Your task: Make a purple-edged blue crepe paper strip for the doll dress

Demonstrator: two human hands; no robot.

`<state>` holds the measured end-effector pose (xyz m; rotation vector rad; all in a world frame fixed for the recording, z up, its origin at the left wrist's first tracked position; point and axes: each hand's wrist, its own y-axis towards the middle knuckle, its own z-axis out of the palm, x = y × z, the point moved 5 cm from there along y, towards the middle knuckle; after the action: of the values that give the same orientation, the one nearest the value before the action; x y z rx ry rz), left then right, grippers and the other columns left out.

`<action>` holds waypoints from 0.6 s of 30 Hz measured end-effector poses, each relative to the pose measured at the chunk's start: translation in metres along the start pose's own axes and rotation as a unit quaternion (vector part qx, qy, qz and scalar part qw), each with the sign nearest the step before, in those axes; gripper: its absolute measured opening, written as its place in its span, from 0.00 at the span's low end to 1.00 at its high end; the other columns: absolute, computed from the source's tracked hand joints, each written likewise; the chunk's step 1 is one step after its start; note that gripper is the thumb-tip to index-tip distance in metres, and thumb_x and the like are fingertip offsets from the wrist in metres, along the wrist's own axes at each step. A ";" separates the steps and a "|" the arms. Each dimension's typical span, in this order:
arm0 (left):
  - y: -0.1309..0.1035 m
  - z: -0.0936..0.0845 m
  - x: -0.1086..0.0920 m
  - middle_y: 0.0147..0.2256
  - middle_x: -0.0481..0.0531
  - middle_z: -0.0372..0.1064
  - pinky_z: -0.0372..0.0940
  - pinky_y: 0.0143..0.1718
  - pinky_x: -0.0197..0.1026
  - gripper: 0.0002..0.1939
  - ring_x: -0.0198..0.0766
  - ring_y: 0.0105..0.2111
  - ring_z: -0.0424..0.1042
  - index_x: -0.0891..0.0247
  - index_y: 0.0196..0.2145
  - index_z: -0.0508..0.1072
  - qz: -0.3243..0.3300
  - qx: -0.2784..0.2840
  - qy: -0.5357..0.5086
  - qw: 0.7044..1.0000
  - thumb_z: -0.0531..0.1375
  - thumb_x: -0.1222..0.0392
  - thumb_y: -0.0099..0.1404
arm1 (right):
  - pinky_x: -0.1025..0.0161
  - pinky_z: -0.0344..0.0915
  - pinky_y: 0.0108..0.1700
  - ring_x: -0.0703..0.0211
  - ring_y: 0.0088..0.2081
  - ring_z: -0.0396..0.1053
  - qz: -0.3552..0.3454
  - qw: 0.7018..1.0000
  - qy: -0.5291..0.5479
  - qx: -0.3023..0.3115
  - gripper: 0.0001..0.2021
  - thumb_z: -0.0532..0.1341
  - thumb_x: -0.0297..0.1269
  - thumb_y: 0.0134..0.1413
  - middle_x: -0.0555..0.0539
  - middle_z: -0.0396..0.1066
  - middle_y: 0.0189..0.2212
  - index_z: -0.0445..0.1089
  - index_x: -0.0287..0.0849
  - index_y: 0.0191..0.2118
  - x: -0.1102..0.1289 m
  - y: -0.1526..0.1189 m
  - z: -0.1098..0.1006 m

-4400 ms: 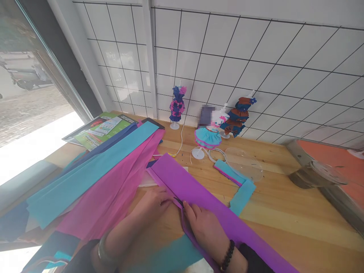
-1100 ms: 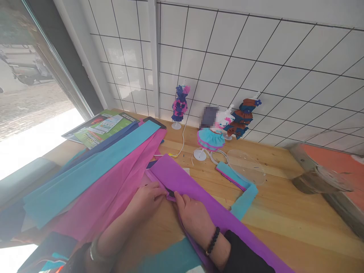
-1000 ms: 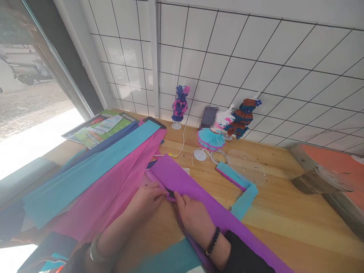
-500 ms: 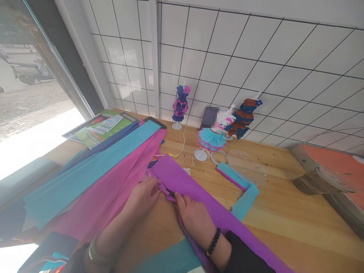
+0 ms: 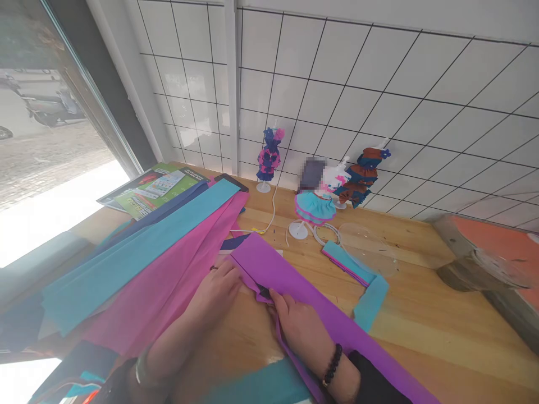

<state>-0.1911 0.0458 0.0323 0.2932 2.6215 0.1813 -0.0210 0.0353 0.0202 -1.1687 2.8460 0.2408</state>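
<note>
A long folded purple sheet (image 5: 290, 269), of cloth or crepe paper, runs slantwise across the wooden table. At its near edge my left hand (image 5: 221, 283) has its fingers closed on the corner by the fold. My right hand (image 5: 301, 325), with a black bead bracelet on the wrist, is closed around a small black tool (image 5: 264, 291) whose pointed end lies between the sheet's layers. Most of that tool is hidden by the fingers and the sheet, so I cannot tell its exact kind. A narrow purple flap stands loose below the right hand.
Left lie long pink (image 5: 181, 269) and turquoise sheets (image 5: 160, 241), with printed leaflets (image 5: 158, 191) behind. Small dressed stands (image 5: 315, 206) line the tiled wall, near a white cable (image 5: 273, 210). A turquoise strip (image 5: 370, 300) lies right, near an orange-topped stool (image 5: 497, 247).
My right hand and the black tool have moved a little right and down along the purple sheet's edge. My left hand has shifted slightly right, its fingers still on the sheet.
</note>
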 end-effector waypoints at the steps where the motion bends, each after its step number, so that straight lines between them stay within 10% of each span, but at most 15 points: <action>1: 0.000 0.000 -0.001 0.34 0.51 0.64 0.58 0.35 0.39 0.10 0.37 0.35 0.62 0.62 0.28 0.66 0.007 0.001 0.000 1.000 0.47 0.70 0.60 | 0.66 0.59 0.22 0.60 0.24 0.67 0.002 1.000 0.006 -0.006 0.15 0.50 0.30 0.56 0.42 0.70 0.27 0.64 0.34 0.49 -0.002 -0.004 0.000; 18: -0.004 0.008 -0.022 0.35 0.53 0.63 0.59 0.36 0.39 0.12 0.38 0.37 0.60 0.59 0.34 0.72 0.126 -0.003 0.045 0.991 0.49 0.66 0.62 | 0.65 0.66 0.31 0.60 0.28 0.71 0.038 0.996 0.080 -0.014 0.14 0.50 0.32 0.57 0.41 0.73 0.32 0.65 0.37 0.47 -0.020 -0.033 -0.002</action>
<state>-0.1690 0.0377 0.0345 0.6284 2.6650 0.2937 0.0159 0.0259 0.0202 -1.1366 3.0393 0.2000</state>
